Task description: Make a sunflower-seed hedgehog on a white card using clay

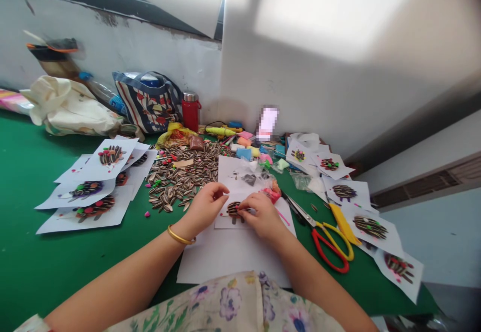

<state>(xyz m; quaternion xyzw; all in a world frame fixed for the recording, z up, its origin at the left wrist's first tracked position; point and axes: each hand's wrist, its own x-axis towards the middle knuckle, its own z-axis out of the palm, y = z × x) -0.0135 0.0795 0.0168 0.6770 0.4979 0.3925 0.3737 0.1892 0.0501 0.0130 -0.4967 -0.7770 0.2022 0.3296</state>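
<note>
A small white card (225, 223) lies on white paper sheets in front of me, with a hedgehog figure of striped sunflower seeds (232, 211) and small red bits on it. My right hand (263, 217) is over the figure's right side, thumb and fingers pinched together at the seeds; what is between the fingertips is too small to make out. At the card's left edge my left hand (208, 206) has curved fingers, thumb and forefinger apart, holding nothing visible. A heap of loose sunflower seeds (195, 177) spreads behind my left hand.
Finished seed-figure cards (108, 159) overlap at the left; more cards (370, 227) line the right edge. Scissors (319, 232) with red and yellow handles lie right of my right hand. Coloured clay lumps (246, 152), a red bottle (190, 111) and a striped bag (150, 101) stand behind.
</note>
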